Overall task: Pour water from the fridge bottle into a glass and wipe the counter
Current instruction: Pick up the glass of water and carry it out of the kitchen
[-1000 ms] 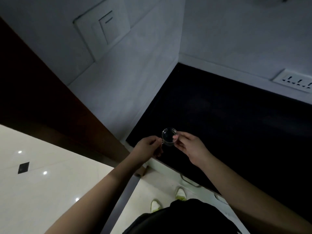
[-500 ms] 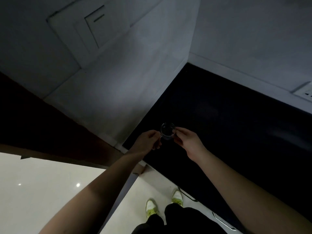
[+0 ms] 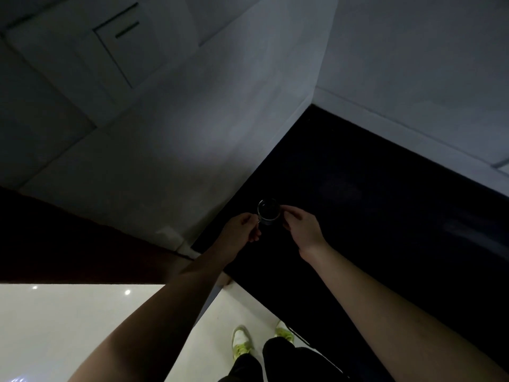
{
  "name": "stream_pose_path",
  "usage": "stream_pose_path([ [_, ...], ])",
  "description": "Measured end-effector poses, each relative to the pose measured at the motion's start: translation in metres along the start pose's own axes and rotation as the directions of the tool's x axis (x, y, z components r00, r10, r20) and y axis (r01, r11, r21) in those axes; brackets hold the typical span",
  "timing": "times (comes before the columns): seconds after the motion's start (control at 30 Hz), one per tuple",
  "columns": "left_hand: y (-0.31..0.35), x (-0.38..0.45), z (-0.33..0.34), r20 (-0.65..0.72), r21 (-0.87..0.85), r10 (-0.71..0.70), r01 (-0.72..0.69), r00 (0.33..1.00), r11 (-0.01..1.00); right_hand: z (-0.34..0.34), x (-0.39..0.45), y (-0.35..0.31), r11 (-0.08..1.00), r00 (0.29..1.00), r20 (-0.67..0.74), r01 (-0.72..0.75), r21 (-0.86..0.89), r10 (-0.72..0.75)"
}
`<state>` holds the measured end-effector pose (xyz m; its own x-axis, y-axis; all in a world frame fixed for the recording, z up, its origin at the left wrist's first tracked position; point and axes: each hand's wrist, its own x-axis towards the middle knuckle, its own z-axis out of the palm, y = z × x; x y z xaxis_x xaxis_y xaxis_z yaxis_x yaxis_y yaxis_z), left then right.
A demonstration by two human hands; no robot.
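A small clear glass (image 3: pixel 268 212) sits low over the black counter (image 3: pixel 371 216), close to its left corner by the wall. My left hand (image 3: pixel 242 230) pinches the glass at its left side, where a handle seems to be. My right hand (image 3: pixel 301 227) touches the glass's right rim with its fingertips. Whether the glass rests on the counter or hangs just above it I cannot tell in the dim light. No bottle or cloth is in view.
White walls (image 3: pixel 206 119) meet at the corner behind the counter. A dark wooden panel (image 3: pixel 68 238) runs at the left. Below lies a glossy pale floor (image 3: pixel 68 326), with my shoes (image 3: pixel 241 343) at the counter's front edge.
Both hands and the glass have moved a little forward over the counter, away from its front edge. The view has tilted, so the wall socket at the right has left the frame.
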<state>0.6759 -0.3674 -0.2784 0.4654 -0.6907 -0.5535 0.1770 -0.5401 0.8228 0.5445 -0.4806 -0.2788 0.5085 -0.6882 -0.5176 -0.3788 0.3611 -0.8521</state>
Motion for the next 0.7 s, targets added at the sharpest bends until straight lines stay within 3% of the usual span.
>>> stream_pose_path([
  [0.37, -0.004, 0.021, 0.005, -0.036, -0.062, -0.08, 0.077, 0.996, 0.995, 0.006, 0.015, -0.002, 0.999, 0.992, 0.124, -0.02, 0.037, 0.015],
  [0.7, -0.002, 0.032, 0.008, -0.115, -0.037, -0.064, 0.06, 0.991, 0.998, 0.014, 0.016, -0.013, 1.0, 0.99, 0.137, -0.019, 0.014, 0.017],
])
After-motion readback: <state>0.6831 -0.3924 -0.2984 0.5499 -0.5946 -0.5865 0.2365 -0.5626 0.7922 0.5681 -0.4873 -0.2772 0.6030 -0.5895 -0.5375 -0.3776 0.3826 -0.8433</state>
